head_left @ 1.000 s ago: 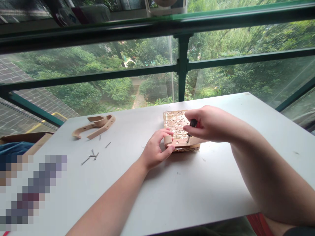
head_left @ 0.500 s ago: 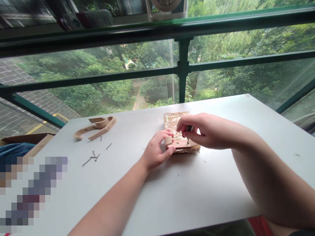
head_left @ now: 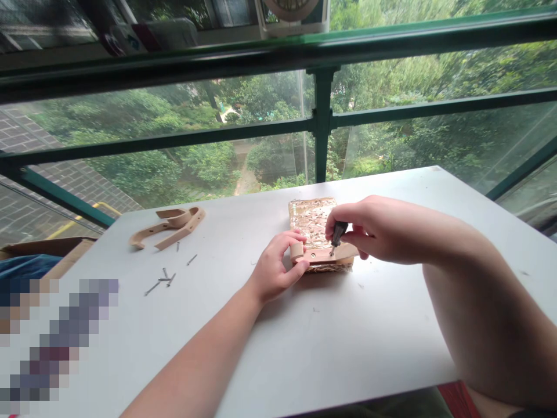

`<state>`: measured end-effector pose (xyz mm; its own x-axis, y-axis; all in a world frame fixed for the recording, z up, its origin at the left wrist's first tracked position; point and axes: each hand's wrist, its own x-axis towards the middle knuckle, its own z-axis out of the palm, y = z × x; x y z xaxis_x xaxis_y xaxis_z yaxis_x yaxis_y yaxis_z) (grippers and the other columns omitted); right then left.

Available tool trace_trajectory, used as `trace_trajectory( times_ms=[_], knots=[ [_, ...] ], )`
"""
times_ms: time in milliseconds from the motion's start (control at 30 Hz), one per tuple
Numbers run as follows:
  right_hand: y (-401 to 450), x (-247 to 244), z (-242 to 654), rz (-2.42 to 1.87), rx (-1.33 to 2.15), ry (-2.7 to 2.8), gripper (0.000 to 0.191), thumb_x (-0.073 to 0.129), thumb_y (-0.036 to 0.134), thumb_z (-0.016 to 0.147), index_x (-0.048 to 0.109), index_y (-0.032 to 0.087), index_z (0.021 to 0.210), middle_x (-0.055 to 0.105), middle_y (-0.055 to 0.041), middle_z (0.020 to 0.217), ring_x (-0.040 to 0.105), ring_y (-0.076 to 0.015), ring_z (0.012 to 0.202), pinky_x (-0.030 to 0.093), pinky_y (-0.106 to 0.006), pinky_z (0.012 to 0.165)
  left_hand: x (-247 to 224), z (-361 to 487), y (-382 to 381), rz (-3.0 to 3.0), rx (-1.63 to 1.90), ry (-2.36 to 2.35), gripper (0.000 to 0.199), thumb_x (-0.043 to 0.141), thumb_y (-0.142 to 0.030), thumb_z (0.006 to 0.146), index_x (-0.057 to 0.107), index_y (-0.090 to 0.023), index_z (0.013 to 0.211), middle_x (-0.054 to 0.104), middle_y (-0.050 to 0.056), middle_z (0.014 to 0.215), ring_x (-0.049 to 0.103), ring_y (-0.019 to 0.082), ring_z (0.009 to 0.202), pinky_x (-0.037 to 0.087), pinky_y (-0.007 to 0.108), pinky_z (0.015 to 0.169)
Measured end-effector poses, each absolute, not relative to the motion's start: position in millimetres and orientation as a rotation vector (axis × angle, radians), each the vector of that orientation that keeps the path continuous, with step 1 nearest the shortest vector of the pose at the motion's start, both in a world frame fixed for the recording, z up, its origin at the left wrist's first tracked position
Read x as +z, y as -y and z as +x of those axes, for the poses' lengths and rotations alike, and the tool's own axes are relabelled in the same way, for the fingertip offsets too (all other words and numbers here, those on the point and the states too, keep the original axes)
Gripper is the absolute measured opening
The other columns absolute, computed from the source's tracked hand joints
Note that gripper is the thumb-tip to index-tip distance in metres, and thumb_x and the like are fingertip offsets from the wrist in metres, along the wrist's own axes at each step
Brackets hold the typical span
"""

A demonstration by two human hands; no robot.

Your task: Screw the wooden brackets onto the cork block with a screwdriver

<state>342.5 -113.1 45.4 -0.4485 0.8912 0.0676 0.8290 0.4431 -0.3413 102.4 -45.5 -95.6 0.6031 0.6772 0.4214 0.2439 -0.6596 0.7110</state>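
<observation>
My right hand (head_left: 359,229) is closed around the black handle of a short screwdriver (head_left: 338,233). Its metal tip meets a screw spot on a tan hook (head_left: 321,256), and the handle leans to the right. The hook lies flat along the near edge of a block of layered cardboard (head_left: 311,216), whose top is pitted and wrapped in shiny tape. My left hand (head_left: 278,264) grips the curled left end of the hook, thumb in front and fingers behind. A second screw hole shows on the hook, left of the tip.
Two more tan hooks (head_left: 180,223) lie at the table's back left. Several loose screws (head_left: 163,278) are scattered in front of them. A cardboard box (head_left: 69,255) with blue cloth stands beyond the left edge. Green railing (head_left: 321,125) and glass rise behind the white table (head_left: 348,342).
My right hand has shifted slightly right, and the screwdriver has gone from nearly upright to leaning right. My left hand stays on the hook.
</observation>
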Motion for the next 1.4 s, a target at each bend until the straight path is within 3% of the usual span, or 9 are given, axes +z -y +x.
trace_trajectory(
  times_ms=[400,800,1400],
  knots=[
    [106,45,342,-1.549,0.257,2.453,0.008,0.063,0.029,0.080,0.065,0.022,0.082,0.061,0.0019,0.063,0.046,-0.0099,0.052,0.027,-0.024,0.051,-96,102,45,2.211,0.929,-0.731,0.020,0.067,-0.028,0.083,0.060,-0.022,0.100,0.061,0.011,0.125,0.050,0.029,0.132,0.042,0.048,0.112],
    [102,42,340,-1.624,0.095,2.441,0.033,0.063,0.046,0.083,0.047,0.021,0.069,0.053,0.0026,0.056,0.038,-0.0105,0.051,0.024,-0.026,0.051,-97,101,44,2.224,0.916,-0.719,0.021,0.067,-0.030,0.084,0.060,-0.022,0.101,0.062,0.011,0.125,0.050,0.030,0.132,0.043,0.049,0.111],
    [93,28,334,-1.770,-0.155,2.257,0.043,0.060,0.044,0.077,0.035,0.021,0.051,0.031,0.0037,0.043,0.022,-0.0107,0.045,0.020,-0.029,0.047,-97,102,45,2.231,0.919,-0.721,0.020,0.067,-0.028,0.084,0.059,-0.021,0.101,0.061,0.010,0.125,0.051,0.028,0.131,0.043,0.044,0.111]
  ],
)
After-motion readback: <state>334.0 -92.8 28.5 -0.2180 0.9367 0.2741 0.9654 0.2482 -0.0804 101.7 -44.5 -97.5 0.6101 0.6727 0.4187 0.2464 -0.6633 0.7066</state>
